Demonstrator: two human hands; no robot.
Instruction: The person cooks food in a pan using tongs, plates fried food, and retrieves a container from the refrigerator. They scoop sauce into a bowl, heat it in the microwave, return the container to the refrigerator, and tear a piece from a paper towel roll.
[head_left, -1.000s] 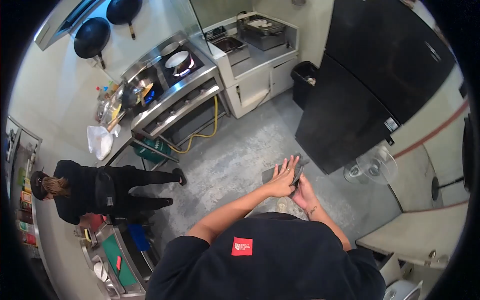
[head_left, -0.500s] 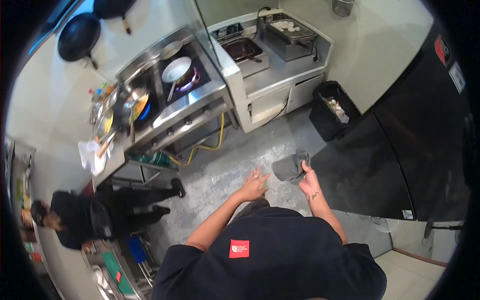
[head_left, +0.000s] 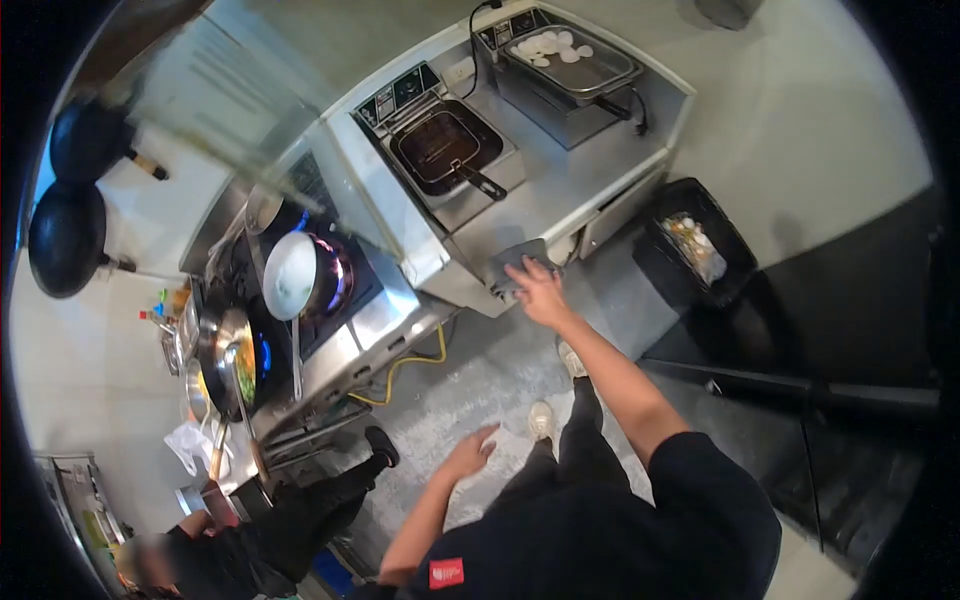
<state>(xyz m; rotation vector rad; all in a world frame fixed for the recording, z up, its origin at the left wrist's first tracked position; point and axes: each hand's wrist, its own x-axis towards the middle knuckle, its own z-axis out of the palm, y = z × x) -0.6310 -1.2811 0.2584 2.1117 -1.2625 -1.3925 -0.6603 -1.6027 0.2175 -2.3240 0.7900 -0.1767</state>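
My right hand (head_left: pixel 540 292) reaches forward with a folded grey cloth (head_left: pixel 520 262) under its fingers, at the front edge of the steel counter (head_left: pixel 560 205). Just behind the cloth is a deep fryer (head_left: pixel 440 150) with dark oil and a wire basket whose black handle points toward me. My left hand (head_left: pixel 470 455) hangs low over the floor, its fingers partly extended and holding nothing.
A second fryer with a lid (head_left: pixel 580 60) carries several white round pieces. Burners flame under a white pan (head_left: pixel 292 275) and a wok (head_left: pixel 235 360), where a person in black (head_left: pixel 300 530) stands. A black bin (head_left: pixel 700 240) and a black fridge (head_left: pixel 850 330) are at right.
I have moved closer to the fryer counter. My right hand has carried the grey cloth forward to the counter's edge. My left hand has moved away from the cloth. The person is nearer the wok.
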